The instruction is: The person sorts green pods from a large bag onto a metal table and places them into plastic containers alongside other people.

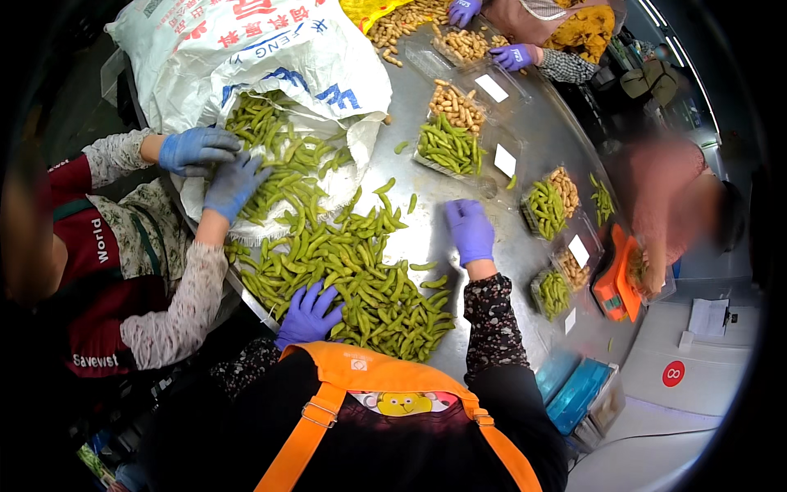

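Note:
A heap of green edamame pods (363,270) spreads over the metal table before me. My left hand (310,313), in a purple glove, rests at the heap's near left side with its fingers apart, touching pods. To the right of the heap is my right hand (472,232), also gloved in purple, over bare metal. Its fingers bend away from me and their tips are hidden, so whether it holds anything does not show. Beyond it stands a clear plastic clamshell box (430,161) with edamame in one part and peanuts (456,106) in another.
A white woven sack (258,37) spills pods at the left, where a co-worker's blue-gloved hands (233,184) touch them. More filled boxes (546,212) stand at the right, near an orange scale (615,277) and another person. Across the table, purple-gloved hands (513,56) are by loose peanuts.

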{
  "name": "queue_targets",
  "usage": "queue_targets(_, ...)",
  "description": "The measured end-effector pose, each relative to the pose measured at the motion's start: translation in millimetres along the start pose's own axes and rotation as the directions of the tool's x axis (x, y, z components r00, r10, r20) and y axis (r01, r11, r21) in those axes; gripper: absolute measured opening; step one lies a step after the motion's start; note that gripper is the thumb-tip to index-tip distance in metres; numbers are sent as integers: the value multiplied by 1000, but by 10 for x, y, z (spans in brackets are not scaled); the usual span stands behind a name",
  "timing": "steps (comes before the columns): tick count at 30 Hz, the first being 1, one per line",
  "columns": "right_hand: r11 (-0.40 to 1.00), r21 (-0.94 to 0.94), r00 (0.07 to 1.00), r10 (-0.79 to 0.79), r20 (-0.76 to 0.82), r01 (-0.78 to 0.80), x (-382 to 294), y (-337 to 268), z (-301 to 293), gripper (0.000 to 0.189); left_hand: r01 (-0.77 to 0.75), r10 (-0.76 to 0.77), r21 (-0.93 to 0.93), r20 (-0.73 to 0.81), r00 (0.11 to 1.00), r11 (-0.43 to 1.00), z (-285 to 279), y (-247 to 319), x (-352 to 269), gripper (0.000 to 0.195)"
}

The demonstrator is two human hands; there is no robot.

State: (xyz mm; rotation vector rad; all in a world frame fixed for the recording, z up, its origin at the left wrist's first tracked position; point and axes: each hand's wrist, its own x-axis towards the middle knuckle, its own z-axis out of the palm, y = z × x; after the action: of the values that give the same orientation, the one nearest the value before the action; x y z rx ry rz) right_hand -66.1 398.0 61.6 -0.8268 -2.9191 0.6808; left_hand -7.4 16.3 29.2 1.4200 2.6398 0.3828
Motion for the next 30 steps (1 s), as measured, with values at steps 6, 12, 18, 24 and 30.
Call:
queue_targets(6, 903, -426, 942, -90, -323, -60, 907, 800, -459, 19, -13, 14, 31, -41, 999, 999, 93, -13, -17, 67)
queue_targets(12, 841, -470, 963, 243, -112, -267, 1332, 835, -429, 24, -27, 31, 59, -74, 997, 998, 178, -34, -52, 66)
queue_targets(18, 813, -544, 977, 205, -65, -207, 1384, 752, -266, 25, -7, 11, 82, -47, 999, 997, 178, -19, -74, 68)
queue_targets(24, 717, -652, 968, 220, -121, -245, 1389, 957, -169, 38, 29, -30, -27, -37, 999, 999, 64, 31, -26, 46)
queue_targets(30, 759, -631, 971, 235, 38, -159, 1253, 727, -326, 25, -2, 12, 139, -71, 997, 990, 277, -31, -96, 39)
